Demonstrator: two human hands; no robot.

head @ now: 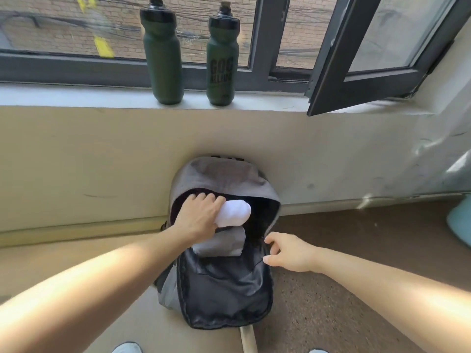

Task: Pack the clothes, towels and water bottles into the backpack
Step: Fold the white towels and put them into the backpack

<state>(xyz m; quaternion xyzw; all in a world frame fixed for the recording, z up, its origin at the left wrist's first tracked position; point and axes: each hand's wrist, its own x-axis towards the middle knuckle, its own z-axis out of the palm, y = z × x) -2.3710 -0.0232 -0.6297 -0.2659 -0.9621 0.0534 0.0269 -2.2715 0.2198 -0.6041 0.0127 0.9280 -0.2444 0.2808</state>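
Centre frame, my left grip (198, 215) curls round one end of the rolled towel (235, 214), seemingly soft and light; my right grip (290, 253) pinches the floppy backpack (224, 296) by its rim.

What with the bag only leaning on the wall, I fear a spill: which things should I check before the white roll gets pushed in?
1. Mouth of the backpack unzipped and gaping: ok.
2. Left hand grips the white roll at the mouth: ok.
3. Right hand holds the mouth's edge: ok.
4. Room inside: cannot tell, the interior is dark.
5. Backpack propped against the wall: ok.
6. Bottles packed: not ok, the left green bottle and the right green bottle stand on the windowsill.
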